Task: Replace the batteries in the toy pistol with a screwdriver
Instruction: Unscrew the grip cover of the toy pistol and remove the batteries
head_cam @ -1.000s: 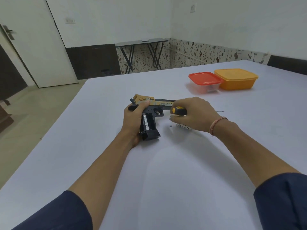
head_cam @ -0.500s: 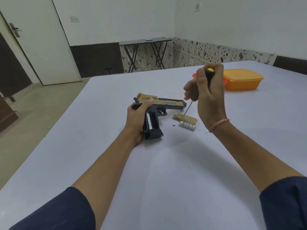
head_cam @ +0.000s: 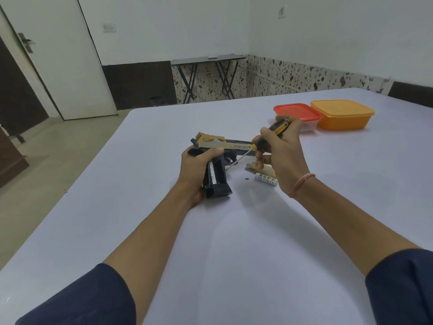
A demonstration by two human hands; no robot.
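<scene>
Hands are both busy near the middle of the white table. I see the left hand wrapped round the toy pistol, thumb on top and fingers curled under the dark grip. The pistol lies on its side, its yellow top pointing to about 2 o'clock and its grip pointing to 6 o'clock. The grip is open, and one battery sits in the left side of the slot. From the pistol, the right hand is at 3 o'clock. Its fingers are curled tight round the black and yellow handle of the screwdriver. The thin metal rod slants down to about 8 o'clock, and its tip is right by the edge of the grip, under the trigger. I cannot tell if the tip touches the pistol. A loose battery lies flat on the table at 4 o'clock from the grip, just below the right hand. A small yellow cover lies just beside it at 12 o'clock, partly hidden by the hand. A tiny dark screw sits at 9 o'clock from the loose battery, a little apart. A thin pink band goes round the right wrist. At 2 o'clock, well apart from the pistol, a red box and an orange box stand side by side, touching. Far off at 12 o'clock a folding table stands by the wall.
</scene>
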